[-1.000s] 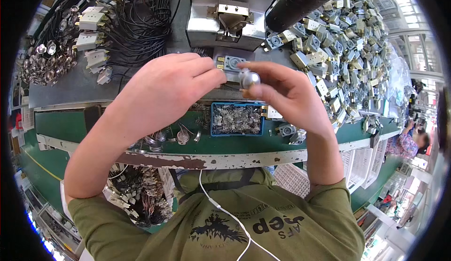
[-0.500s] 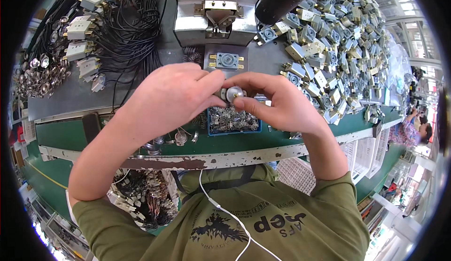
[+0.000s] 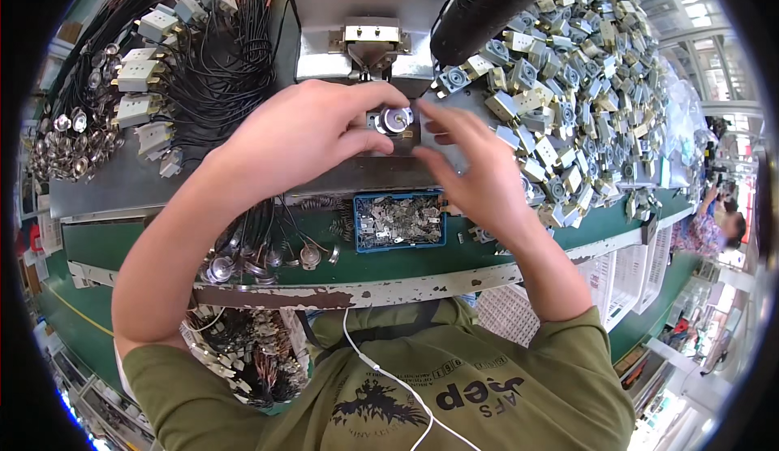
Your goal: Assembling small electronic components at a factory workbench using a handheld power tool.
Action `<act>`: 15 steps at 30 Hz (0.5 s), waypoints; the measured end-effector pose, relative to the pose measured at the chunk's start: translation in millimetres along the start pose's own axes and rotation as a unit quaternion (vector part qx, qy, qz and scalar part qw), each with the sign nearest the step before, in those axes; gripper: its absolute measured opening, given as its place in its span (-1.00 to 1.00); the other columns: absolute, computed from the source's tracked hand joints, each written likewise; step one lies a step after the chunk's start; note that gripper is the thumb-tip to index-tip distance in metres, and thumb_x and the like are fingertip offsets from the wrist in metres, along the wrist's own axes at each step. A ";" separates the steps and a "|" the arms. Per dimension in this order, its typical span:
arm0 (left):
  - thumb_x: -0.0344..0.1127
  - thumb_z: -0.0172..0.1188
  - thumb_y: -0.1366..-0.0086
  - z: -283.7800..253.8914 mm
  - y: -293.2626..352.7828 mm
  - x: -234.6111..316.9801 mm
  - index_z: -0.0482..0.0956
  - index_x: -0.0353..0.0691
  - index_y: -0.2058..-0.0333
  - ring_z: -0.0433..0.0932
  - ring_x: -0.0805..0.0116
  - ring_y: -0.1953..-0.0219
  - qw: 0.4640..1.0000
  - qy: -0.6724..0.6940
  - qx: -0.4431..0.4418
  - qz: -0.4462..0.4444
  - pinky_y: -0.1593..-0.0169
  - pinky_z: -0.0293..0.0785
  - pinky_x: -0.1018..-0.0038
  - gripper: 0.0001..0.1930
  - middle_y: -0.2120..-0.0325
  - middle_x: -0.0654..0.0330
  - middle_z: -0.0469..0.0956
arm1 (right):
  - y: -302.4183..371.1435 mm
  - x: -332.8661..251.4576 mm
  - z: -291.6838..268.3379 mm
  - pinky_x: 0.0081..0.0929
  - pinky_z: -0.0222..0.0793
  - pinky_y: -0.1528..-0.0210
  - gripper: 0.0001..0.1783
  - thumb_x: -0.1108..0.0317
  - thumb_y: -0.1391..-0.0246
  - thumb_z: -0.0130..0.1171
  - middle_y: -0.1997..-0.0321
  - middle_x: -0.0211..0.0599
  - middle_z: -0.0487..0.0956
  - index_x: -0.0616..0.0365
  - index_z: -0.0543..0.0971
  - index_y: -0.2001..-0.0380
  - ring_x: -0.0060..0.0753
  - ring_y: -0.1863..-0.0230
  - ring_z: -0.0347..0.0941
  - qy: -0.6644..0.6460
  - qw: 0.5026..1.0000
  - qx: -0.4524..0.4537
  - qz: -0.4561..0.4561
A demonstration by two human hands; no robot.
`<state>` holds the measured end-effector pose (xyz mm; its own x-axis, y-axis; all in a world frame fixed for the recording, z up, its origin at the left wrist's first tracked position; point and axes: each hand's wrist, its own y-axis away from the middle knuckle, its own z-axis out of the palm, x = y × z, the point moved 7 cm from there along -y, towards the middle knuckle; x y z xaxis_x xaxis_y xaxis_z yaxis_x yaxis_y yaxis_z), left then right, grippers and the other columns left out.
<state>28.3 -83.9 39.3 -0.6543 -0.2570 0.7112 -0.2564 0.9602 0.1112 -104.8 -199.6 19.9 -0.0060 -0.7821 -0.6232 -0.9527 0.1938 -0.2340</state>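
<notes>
A round silver metal disc part [image 3: 395, 120] with a small central stem sits at the block in front of the bench machine [image 3: 375, 45]. My left hand [image 3: 329, 126] curves around its left side, with thumb and forefinger apart above and below the disc. Whether those fingertips touch the disc is hard to make out. To the right, my right hand [image 3: 479, 163] is open beside the disc, its thumb and fingers spread with nothing between them. The disc and my left fingers mostly hide the block underneath.
A blue tray [image 3: 358, 244] of small metal pieces lies near the bench edge. Grey square blocks [image 3: 560, 102] with brass terminals heap up at right. Black wires [image 3: 219, 77], pale blocks [image 3: 138, 77] and metal discs crowd the left. A thick black tube [image 3: 487, 12] slants overhead.
Both hands have moved away from me toward the machine, bringing the metal disc over the block. My right hand has let go of it and opened. The blue tray is now uncovered.
</notes>
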 end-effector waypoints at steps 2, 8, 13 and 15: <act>-0.18 0.31 -0.32 11.0 -6.6 -18.2 0.57 -0.02 -0.09 0.68 0.03 0.32 0.999 -0.024 -0.017 -0.025 0.17 0.56 0.20 -0.63 0.37 0.03 0.71 | -4.2 -2.1 -29.3 -0.45 0.60 -0.02 -0.52 0.64 -0.21 0.23 -0.13 -0.13 0.64 0.26 0.52 -0.20 -0.40 0.00 0.65 -0.094 0.993 0.077 0.012; -0.13 0.33 -0.32 20.2 -9.4 -32.9 0.62 0.09 -0.13 0.68 -0.01 0.26 0.998 -0.041 -0.035 -0.041 0.12 0.56 0.20 -0.60 0.37 0.06 0.72 | -42.1 -49.6 -105.5 -0.44 0.65 0.18 -0.64 0.50 -0.37 0.12 -0.06 0.07 0.65 0.40 0.45 -0.17 -0.33 0.17 0.67 -0.189 0.876 0.367 -0.250; -0.17 0.30 -0.33 15.3 -9.8 -25.7 0.62 0.13 -0.15 0.68 0.03 0.23 0.997 -0.073 -0.023 0.012 0.10 0.58 0.20 -0.60 0.32 0.09 0.72 | -100.6 -68.0 -109.2 -0.28 0.48 -0.16 -0.06 0.32 -0.18 0.42 -0.13 0.02 0.54 0.18 0.09 -0.46 -0.25 -0.16 0.54 -0.338 0.899 0.252 -0.117; -0.17 0.30 -0.33 16.1 -12.7 -26.2 0.62 0.13 -0.15 0.68 0.02 0.23 0.998 -0.038 -0.039 0.008 0.10 0.58 0.20 -0.60 0.31 0.09 0.71 | -111.8 -67.2 -96.9 -0.28 0.48 -0.17 -0.11 0.34 -0.20 0.41 -0.07 -0.06 0.59 0.19 0.12 -0.44 -0.28 -0.15 0.55 -0.392 0.905 0.158 -0.057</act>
<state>37.3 -91.1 8.1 -0.7110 -0.2472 0.6583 -0.1921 0.9689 0.1563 -27.3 -226.1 160.3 0.4216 -0.1711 -0.8905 -0.7987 0.3949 -0.4541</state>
